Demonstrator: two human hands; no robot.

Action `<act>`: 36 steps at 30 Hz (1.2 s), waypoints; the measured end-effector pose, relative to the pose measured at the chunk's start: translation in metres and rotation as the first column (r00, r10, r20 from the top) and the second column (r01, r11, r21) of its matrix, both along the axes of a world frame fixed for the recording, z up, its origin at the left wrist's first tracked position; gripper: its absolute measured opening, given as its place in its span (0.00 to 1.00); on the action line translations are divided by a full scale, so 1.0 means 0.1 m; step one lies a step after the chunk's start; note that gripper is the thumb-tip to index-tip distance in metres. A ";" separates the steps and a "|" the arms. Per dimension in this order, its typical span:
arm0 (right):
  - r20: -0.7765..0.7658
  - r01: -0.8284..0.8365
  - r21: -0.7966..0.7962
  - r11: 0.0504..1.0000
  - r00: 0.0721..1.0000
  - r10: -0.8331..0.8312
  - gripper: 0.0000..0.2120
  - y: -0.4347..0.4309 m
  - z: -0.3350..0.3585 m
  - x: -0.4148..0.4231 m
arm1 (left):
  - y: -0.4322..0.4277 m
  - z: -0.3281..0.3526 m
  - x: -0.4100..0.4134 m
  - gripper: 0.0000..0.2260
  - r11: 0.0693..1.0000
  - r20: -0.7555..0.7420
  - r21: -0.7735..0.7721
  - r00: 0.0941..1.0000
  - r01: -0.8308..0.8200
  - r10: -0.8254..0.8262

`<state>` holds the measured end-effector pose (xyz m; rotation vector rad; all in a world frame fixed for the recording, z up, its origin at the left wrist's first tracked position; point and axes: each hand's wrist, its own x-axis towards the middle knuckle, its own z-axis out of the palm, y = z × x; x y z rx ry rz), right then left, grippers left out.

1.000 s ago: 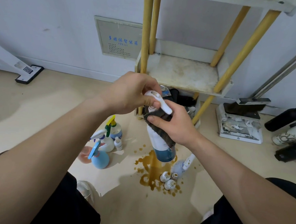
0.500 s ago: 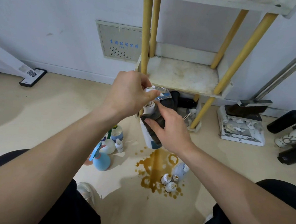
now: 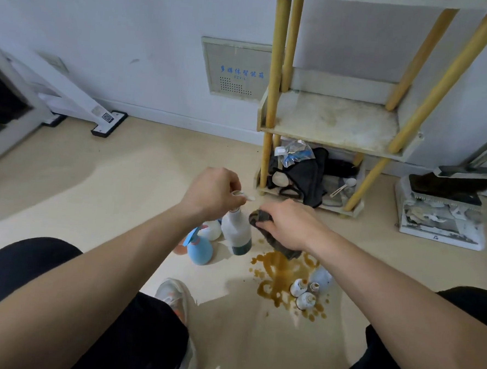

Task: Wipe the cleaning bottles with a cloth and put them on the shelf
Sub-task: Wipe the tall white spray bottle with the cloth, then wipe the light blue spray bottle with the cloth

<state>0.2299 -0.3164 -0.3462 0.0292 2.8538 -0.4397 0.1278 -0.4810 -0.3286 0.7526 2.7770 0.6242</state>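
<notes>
Overhead, head view only. Left hand (image 3: pixel 212 192) was closed on the white spray head of the white bottle (image 3: pixel 236 231), fingers (image 3: pixel 234 187) curled round the trigger top; the bottle hung below that hand, neck up, teal base down. Whether the base rested on the floor (image 3: pixel 140 178) or hung just clear of it I could not tell. Long axis near vertical, tilted slightly.

Right hand (image 3: pixel 287 222) was bunched round the dark cloth (image 3: pixel 273 237), fingers folded shut on it, a tail of cloth hanging down toward the brown spill (image 3: pixel 281 275). Cloth lay just beside the bottle's right shoulder, close or barely touching; contact not clear.

Key relation: the bottle stood directly to the left of the cloth hand and lower than the shelf (image 3: pixel 337 124). The bare middle shelf board lay up and to the right of both hands, beyond the yellow front post (image 3: pixel 271 106). Judged the wipe near finished or paused; a lift would need to carry the bottle up and rightward, past the post, base first onto the board. The left hand already had the hold, so it was the nearer one for that.

Other bottles waited on the floor: a blue sprayer (image 3: pixel 201 248) left of the white bottle, small white bottles (image 3: pixel 304 293) in the spill. Risk, as judged: the trigger grip might let the body swing.
</notes>
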 end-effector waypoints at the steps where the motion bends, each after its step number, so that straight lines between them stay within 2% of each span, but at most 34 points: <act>1: 0.021 -0.030 0.022 0.999 0.999 0.030 0.09 -0.04 -0.05 0.00 | -0.07 -0.10 0.02 0.07 0.999 0.025 -0.011 0.999 -0.030 0.030; 4: 0.083 -0.080 0.074 0.994 0.994 0.073 0.09 -0.12 -0.16 0.01 | -0.23 -0.40 0.07 0.03 0.989 0.089 -0.002 0.985 -0.149 0.149; 7: 0.168 -0.117 0.049 0.992 0.980 0.107 0.04 -0.14 -0.27 0.03 | -0.30 -0.68 0.08 0.06 0.972 0.131 0.018 0.965 -0.233 0.229; 13: 0.275 -0.129 0.119 0.984 0.957 0.092 0.13 -0.24 -0.71 -0.01 | -0.26 -1.19 0.01 0.05 0.964 0.114 -0.111 0.961 -0.240 0.253; 17: 0.366 -0.117 0.036 0.992 0.926 0.095 0.08 -0.22 -0.93 -0.02 | -0.26 -1.54 -0.07 0.05 0.947 0.056 -0.227 0.967 -0.229 0.247; 22: 0.389 -0.056 -0.032 0.998 0.919 0.064 0.14 -0.11 -1.14 -0.06 | -0.28 -1.73 -0.14 0.07 0.943 -0.019 -0.260 0.978 -0.205 0.208; 27: 0.372 -0.017 -0.081 0.997 0.927 0.046 0.10 -0.01 -1.20 -0.10 | -0.30 -1.78 -0.24 0.04 0.958 -0.026 -0.233 0.986 -0.169 0.167; 33: 0.327 0.034 -0.097 0.995 0.945 0.000 0.11 0.10 -1.20 -0.04 | -0.27 -1.72 -0.24 0.08 0.944 -0.003 -0.288 0.986 -0.160 0.166; 36: 0.295 0.056 -0.102 0.993 0.955 -0.023 0.12 0.16 -1.10 0.03 | -0.19 -1.55 -0.14 0.13 0.959 -0.065 -0.240 0.988 -0.152 0.140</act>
